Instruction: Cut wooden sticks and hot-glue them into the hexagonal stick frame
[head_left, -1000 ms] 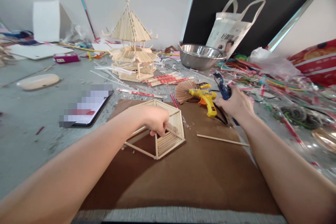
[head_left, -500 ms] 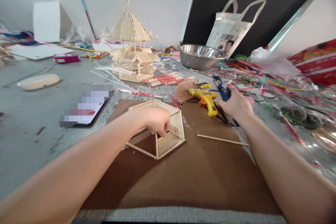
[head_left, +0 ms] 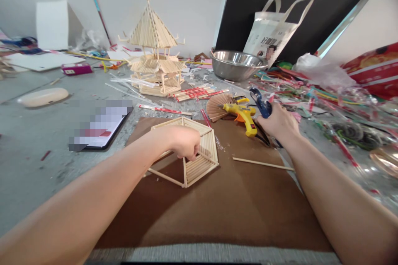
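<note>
A hexagonal frame of thin wooden sticks (head_left: 201, 165) lies on a brown mat (head_left: 217, 211), some of its sections filled with sticks laid side by side and at least one open. My left hand (head_left: 186, 140) is closed at the middle of this frame, its fingertips partly hidden. On the right, my right hand (head_left: 280, 120) is closed around a dark blue hand tool (head_left: 264, 107), whose lower part is mostly covered by the palm. Just left of that hand lies a yellow glue gun (head_left: 245, 116). A single loose stick (head_left: 263, 164) rests on the mat.
A stick-built pavilion model (head_left: 155, 33) stands behind, with red-wrapped stick packs (head_left: 199, 92) in front. Nearby are a brown folded fan (head_left: 214, 107), a steel bowl (head_left: 239, 66) and a phone (head_left: 105, 128). Tangled wires and scraps (head_left: 351, 132) cover the right side.
The whole view has shifted slightly. Both hands keep their places at the stick frame and the blue tool; nothing else has visibly moved.
</note>
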A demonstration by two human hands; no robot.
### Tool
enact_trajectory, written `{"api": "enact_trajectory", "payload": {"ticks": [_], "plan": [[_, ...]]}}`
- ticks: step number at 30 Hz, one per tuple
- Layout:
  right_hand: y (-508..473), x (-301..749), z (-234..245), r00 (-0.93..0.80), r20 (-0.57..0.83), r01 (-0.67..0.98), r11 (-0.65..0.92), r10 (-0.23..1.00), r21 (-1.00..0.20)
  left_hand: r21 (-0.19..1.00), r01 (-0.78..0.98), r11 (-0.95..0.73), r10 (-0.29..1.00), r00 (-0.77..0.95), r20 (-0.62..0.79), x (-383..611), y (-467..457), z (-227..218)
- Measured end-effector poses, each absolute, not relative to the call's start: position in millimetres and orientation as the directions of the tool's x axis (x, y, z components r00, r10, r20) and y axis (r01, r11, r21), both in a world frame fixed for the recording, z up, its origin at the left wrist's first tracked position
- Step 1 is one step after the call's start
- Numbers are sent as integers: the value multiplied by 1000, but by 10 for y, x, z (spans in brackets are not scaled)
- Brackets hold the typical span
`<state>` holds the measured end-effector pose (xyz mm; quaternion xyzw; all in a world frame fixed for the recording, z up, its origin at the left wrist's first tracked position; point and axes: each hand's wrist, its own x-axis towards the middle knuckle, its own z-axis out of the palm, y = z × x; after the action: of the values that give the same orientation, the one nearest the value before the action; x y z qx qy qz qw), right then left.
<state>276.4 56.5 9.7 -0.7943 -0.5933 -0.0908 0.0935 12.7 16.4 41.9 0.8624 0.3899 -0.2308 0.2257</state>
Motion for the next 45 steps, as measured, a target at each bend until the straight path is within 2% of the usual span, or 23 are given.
{"api": "enact_trajectory", "payload": {"ticks": [6,12,17,20,22,25,28,36,38,41,45], "plan": [[548,2767,98,233,254,972,-228,939,-49,221,774,-593,558,593,-580,138,158,430],[580,2779,61,253,300,967,-244,920,-66,252,778,-575,563,600,-569,130,178,400],[561,2756,84,234,376,971,-201,897,-126,420,731,-538,486,676,-554,5,277,402],[529,2711,103,174,464,982,-118,869,-147,504,709,-492,493,705,-510,-41,316,415],[508,2671,105,111,509,990,-48,854,-136,489,721,-490,500,693,-520,-27,306,410],[482,2620,97,34,531,995,21,847,-97,395,740,-543,515,666,-539,32,258,383],[472,2605,79,2,529,996,47,849,-78,332,727,-601,544,676,-496,73,225,352],[498,2643,19,-1,511,997,40,860,-65,343,714,-611,542,692,-477,86,240,328],[499,2642,16,1,511,997,40,860,-69,393,700,-596,515,709,-482,78,243,350],[482,2611,41,-2,518,995,56,855,-88,549,661,-511,492,749,-444,47,261,389],[402,2500,119,-69,538,984,146,840,-101,744,575,-340,674,701,-234,18,312,375]]}}
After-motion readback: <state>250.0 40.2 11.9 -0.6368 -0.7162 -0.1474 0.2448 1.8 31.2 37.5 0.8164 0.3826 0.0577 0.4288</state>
